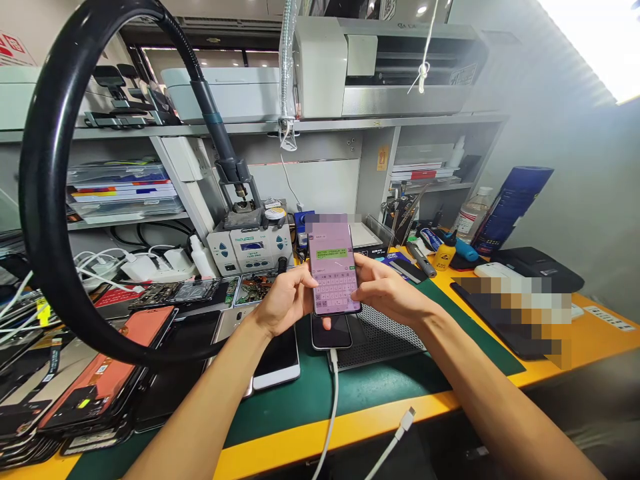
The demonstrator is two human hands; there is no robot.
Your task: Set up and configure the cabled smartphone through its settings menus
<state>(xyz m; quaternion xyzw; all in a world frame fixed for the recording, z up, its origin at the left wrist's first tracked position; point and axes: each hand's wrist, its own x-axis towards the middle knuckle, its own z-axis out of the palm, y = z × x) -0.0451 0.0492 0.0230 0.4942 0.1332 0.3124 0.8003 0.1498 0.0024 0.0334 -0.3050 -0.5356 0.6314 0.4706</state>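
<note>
Both of my hands grip a smartphone (334,257) held upright, its screen lit with a chat and an on-screen keyboard. My left hand (287,300) wraps the phone's left edge, with the thumb over the keyboard. From the right side, my right hand (390,293) closes on the other edge, thumb near the lower keys. Just below lies a second phone (331,333) with a dark screen, a white cable (334,380) running to its bottom end. Under it is a black perforated mat (385,337). A white-edged phone (277,363) rests beside my left forearm.
Stacked phone parts (110,367) cover the left side, below a thick black hose (45,180). A hot-air station (253,247) stands behind. Bottles, including a yellow one (445,253), and a dark flat panel (495,320) are at right. A loose cable plug (407,419) hangs at the front edge.
</note>
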